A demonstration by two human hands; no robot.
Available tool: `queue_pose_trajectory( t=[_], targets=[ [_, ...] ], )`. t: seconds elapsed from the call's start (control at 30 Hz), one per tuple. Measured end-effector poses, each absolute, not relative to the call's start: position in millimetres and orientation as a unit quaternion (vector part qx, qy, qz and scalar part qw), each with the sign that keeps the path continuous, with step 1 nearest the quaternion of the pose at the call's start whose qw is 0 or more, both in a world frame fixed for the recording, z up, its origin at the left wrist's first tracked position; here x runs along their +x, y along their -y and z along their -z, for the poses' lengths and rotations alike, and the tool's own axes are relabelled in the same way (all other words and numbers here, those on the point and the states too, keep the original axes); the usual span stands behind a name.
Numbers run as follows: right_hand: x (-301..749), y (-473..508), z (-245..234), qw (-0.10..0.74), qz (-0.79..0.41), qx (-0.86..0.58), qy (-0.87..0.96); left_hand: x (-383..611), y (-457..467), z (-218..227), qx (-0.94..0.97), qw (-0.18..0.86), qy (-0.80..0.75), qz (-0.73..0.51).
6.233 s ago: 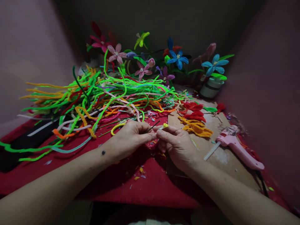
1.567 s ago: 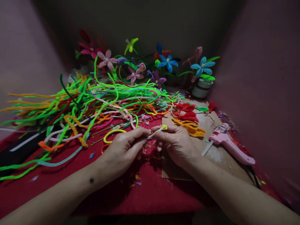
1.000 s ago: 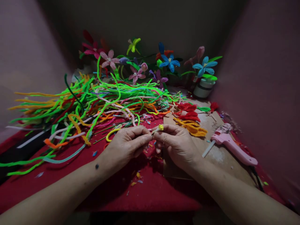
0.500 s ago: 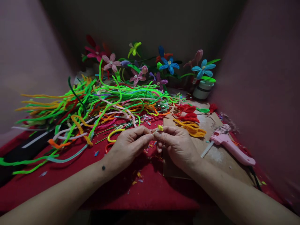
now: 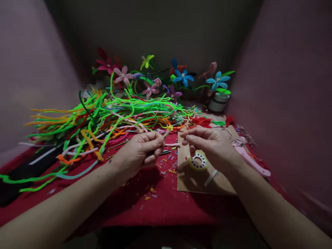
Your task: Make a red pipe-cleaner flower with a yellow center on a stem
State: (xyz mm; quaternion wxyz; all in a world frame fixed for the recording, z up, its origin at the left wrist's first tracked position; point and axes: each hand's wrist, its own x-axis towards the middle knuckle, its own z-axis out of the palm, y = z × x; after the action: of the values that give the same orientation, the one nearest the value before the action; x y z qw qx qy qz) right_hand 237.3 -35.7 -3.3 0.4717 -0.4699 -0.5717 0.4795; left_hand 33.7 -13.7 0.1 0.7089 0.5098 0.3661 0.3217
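Cloth (image 5: 166, 216), red and wrinkled, runs under everything, and at its far left lies a black object (image 5: 19, 176) with a white stripe along it. Just beyond, and spreading toward the middle, is my tangled heap of fuzzy stems (image 5: 140, 103), mostly bright green, with orange, pink and dark red strands mixed in. Behind the heap stand a magenta flower (image 5: 107, 65) and a pale pink flower (image 5: 123, 76).

Then comes my left hand (image 5: 144, 148), held above the cloth, thumb and fingers pinched on a small yellow-tipped piece (image 5: 168, 130); its pale lower end is between my fingertips and its yellow head points up. Below, coloured scraps (image 5: 152, 190) are scattered. Between my hands a short pale pink stem (image 5: 172, 144) lies on the cloth, and a blue flower (image 5: 183, 78) stands at the back.

Next is brown cardboard (image 5: 186, 183), bearing a yellow-rimmed roll (image 5: 198, 162) with a white, holed face. Over it hovers my right hand (image 5: 207, 141), well apart from the piece, thumb and forefinger close together; I can't tell whether anything thin is between them. Below my wrist lies a translucent stick (image 5: 211, 178). Behind stands a jar (image 5: 218, 103), and farthest right is my pink glue gun (image 5: 251, 160), partly hidden by my arm.
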Motion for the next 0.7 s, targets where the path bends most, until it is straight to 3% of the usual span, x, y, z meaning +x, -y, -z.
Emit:
queue_pose_trajectory(
  t=[0.13,0.3,0.53,0.7],
  targets=[
    [260,66,-1,0.253,-0.192,-0.563,0.763,38,11,-7,0.508,0.711,-0.358,-0.330],
    [257,84,17,0.110,-0.076,-0.599,0.790,43,9,2,0.516,0.713,-0.337,-0.334],
    [255,78,34,0.184,-0.064,-0.576,0.794,41,13,11,0.509,0.726,-0.337,-0.316],
    [247,82,12,0.292,-0.208,-0.598,0.717,38,14,10,0.505,0.728,-0.339,-0.316]
  ],
)
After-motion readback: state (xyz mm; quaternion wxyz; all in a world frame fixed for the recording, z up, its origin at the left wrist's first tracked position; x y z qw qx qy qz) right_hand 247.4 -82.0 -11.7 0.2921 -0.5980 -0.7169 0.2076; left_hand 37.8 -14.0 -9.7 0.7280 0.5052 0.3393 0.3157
